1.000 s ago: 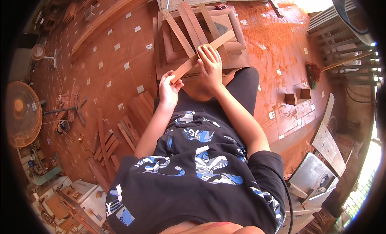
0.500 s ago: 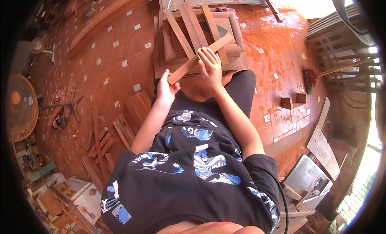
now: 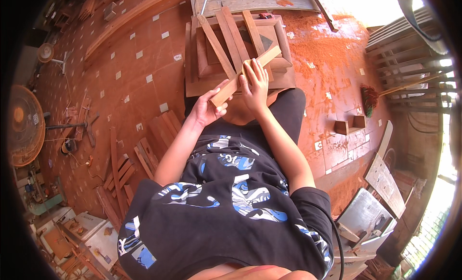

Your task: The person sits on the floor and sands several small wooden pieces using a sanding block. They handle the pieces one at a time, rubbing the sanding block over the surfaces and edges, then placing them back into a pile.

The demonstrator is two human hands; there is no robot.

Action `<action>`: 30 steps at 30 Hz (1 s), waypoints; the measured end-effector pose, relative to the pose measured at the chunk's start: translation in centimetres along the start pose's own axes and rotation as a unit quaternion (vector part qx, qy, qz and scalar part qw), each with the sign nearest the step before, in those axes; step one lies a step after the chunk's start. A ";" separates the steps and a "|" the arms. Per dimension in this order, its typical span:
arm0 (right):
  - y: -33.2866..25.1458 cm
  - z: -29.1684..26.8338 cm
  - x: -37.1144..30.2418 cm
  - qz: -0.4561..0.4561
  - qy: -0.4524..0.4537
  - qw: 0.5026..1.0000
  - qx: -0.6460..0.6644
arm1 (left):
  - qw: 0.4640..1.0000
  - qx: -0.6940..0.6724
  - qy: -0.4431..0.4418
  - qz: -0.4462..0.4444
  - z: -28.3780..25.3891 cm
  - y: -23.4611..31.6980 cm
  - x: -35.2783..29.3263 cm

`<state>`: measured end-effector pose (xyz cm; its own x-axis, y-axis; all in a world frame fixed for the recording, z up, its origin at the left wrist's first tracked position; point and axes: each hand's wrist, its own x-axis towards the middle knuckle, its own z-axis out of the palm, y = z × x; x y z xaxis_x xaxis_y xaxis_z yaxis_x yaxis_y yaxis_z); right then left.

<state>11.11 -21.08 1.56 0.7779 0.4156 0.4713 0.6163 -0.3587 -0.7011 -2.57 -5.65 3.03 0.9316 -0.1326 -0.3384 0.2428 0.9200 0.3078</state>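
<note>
**Fresh grip, and the strip seems to roll!**

Here's the left hand [image 3: 211, 106], clamped around the near end of a tan, straight-edged wooden strip [image 3: 233, 86], thumb and fingers wrapped further round than half a second ago. The strip looks turned on its length, probably offering the right hand a different face. That right hand [image 3: 255, 87] holds a small yellowish pad [image 3: 247, 68] against the strip's middle; contact underneath is hidden. The strip slants above the lap, its far end over a brown, moulded wooden panel [image 3: 285, 39] bearing flat reddish-brown strips [image 3: 233, 34]. Beyond, orange sawdust [image 3: 317, 44] coats the floor.
</note>
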 end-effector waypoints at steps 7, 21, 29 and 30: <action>-1.3 -1.0 0.5 -0.066 0.000 0.997 0.050 | 0.996 -0.022 -0.023 0.079 0.4 0.2 -0.8; -5.3 -0.3 0.2 -0.192 -0.196 0.960 0.061 | 0.975 0.045 0.200 0.088 -1.5 0.3 -0.4; -2.7 1.2 4.6 -0.155 -0.134 0.978 -0.041 | 0.965 0.055 0.228 0.116 0.4 0.3 -0.5; -1.2 1.6 5.4 -0.152 -0.110 0.981 -0.050 | 0.961 0.060 0.241 0.119 1.6 0.4 -0.5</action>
<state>14.37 -17.04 4.12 0.5187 0.6824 0.5151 0.8328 -0.2668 -0.4851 -2.54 -5.80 4.78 0.7384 0.2891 -0.6093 0.0952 0.8497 0.5185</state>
